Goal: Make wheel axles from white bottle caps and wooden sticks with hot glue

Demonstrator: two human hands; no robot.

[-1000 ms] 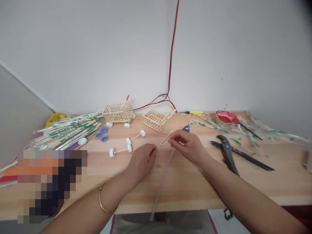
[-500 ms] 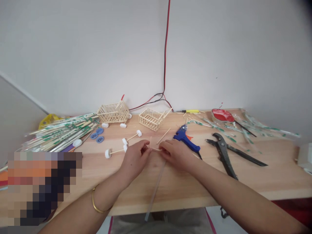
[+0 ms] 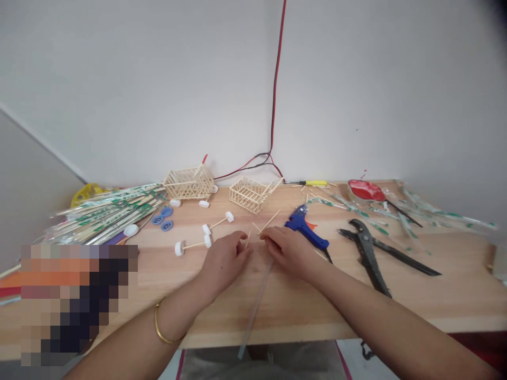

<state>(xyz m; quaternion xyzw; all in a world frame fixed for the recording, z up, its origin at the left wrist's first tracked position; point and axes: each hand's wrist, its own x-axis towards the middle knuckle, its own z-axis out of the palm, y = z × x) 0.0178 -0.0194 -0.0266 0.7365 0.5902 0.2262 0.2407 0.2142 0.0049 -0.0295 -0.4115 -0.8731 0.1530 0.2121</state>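
Observation:
My left hand (image 3: 226,259) is closed on a short wooden stick (image 3: 248,239) that points up past the fingertips. My right hand (image 3: 288,248) pinches another thin wooden stick (image 3: 256,227), its end reaching up and to the left. A small gap separates the two hands. Just beyond them a loose stick (image 3: 272,219) lies slantwise on the wood. From under my right hand a clear glue stick (image 3: 255,311) runs toward me and over the table's front edge. A blue glue gun (image 3: 307,232) rests right beside my right hand.
Two stick-built carts (image 3: 249,195) stand by the wall. White-wheeled axles (image 3: 194,245) and blue caps (image 3: 167,225) lie left, near wrapped chopsticks (image 3: 106,214). Black pliers (image 3: 368,253), a red-stained dish (image 3: 364,190) and a yellow-handled tool (image 3: 316,183) are on the right.
My hands have drawn slightly apart. The stick in my right hand has turned from nearly level to pointing up and left. The whole view has shifted a little.

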